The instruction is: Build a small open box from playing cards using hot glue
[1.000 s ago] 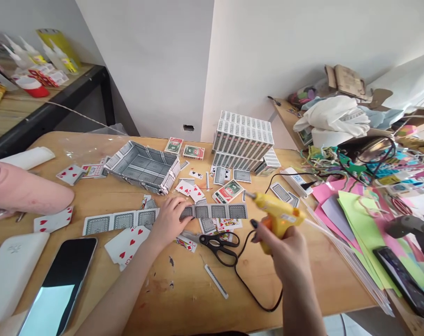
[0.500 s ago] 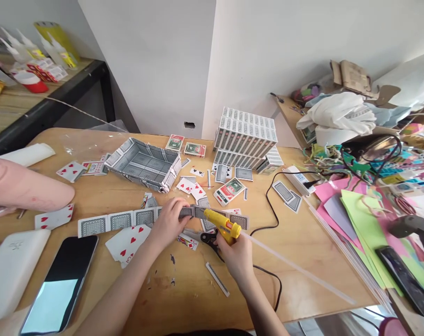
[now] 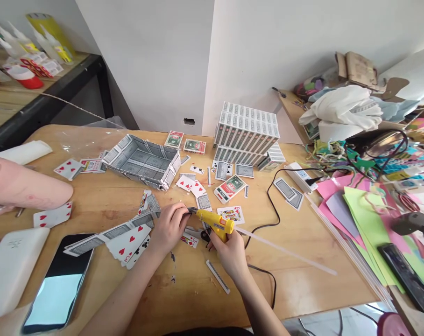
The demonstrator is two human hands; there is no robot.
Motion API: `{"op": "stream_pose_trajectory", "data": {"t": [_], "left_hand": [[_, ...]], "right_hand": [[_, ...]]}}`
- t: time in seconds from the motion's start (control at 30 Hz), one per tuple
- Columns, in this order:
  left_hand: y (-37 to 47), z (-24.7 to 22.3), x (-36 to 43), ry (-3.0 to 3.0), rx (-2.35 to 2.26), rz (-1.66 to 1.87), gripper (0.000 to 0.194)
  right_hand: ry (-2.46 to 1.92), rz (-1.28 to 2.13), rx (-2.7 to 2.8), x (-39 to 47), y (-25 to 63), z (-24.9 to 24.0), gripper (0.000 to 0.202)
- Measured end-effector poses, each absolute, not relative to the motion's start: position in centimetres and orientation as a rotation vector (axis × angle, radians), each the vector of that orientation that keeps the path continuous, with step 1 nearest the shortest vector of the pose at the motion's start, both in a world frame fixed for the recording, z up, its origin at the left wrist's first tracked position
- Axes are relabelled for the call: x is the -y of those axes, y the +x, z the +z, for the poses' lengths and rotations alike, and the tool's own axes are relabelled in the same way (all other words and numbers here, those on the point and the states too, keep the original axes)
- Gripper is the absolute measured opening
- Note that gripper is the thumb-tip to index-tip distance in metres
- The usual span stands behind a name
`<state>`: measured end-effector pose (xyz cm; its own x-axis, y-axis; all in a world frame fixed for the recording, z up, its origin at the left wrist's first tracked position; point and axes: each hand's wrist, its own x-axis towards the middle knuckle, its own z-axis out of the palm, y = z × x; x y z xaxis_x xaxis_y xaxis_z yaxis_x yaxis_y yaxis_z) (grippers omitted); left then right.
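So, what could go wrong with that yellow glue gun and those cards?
The yellow glue gun in the right hand has its tip close to the left hand, so hot glue might burn it. The strip of cards reaches over the phone, so drips could perhaps mess both. The black cord beside the right forearm might snag.

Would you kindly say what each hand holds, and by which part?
Right hand: glue gun, by its handle. Left hand: card strip, exact grip hidden.
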<state>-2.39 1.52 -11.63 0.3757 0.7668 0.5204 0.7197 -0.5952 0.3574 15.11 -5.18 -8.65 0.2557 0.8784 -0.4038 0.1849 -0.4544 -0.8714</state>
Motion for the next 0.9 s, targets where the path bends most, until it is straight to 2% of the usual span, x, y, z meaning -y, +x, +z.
{"op": "stream_pose_trajectory", "data": {"t": [0.2,0.47,0.73,0.9], "left_hand": [[-3.1,-10.5,-1.1,2.610,-1.377,1.027,0.012],[-4.9,-9.6,0.0,2.580,-1.307,0.855,0.035],[-4.6,-10.9,1.0,2.569,-1.408,0.936,0.030],[-4.4,-11.4,1.0,2.626,-1.425,0.929,0.035]], "right_hand": [[-1.899,1.241,1.003,5.4,15.8,-8.1,0.021],[-1.900,1.290,1.075,5.3,16.0,-6.5,0.022],[-2.145,1.215,1.492,2.7,16.4,-3.2,0.021],[-2.145,1.173,1.711,1.0,16.5,-1.9,0.021]]}}
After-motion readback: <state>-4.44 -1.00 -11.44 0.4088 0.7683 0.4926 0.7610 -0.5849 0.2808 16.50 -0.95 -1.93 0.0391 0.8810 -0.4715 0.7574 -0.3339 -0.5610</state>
